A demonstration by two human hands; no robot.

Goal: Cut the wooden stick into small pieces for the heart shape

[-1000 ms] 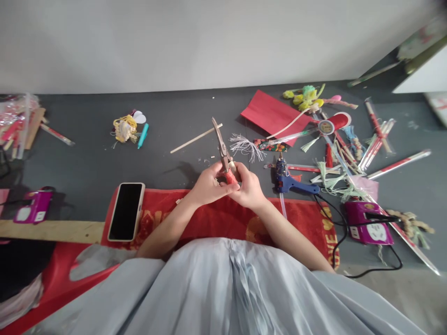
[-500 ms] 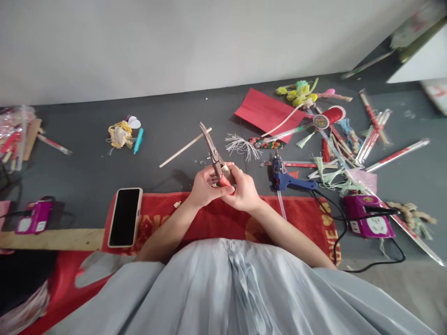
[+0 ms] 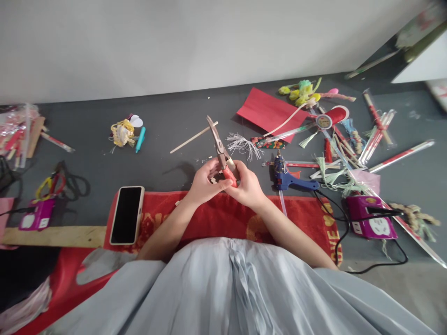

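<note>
Both of my hands close around a pair of pliers [image 3: 220, 149] with red-covered handles, held above the front of the table with the jaws pointing up and away. My left hand [image 3: 206, 185] wraps the handles from the left, a few small pale bits showing by its fingers. From the right, my right hand [image 3: 248, 186] grips the handles too. A thin wooden stick [image 3: 192, 138] crosses at the jaws and sticks out to the left. Parts of the handles are hidden by my fingers.
A phone [image 3: 126, 216] lies on a red towel [image 3: 300, 214]. To the right are a blue glue gun [image 3: 291, 179], red paper [image 3: 268, 114], a red thread spool [image 3: 337, 116] and tassels. Purple power sockets [image 3: 370, 216] with cables sit at both sides. Scissors-like handles [image 3: 52, 185] show at left.
My hands, the pliers and the stick have moved slightly right, the jaws and stick also slightly up. Yellow and red scissors-like handles now show by the left power socket. The view has shifted slightly.
</note>
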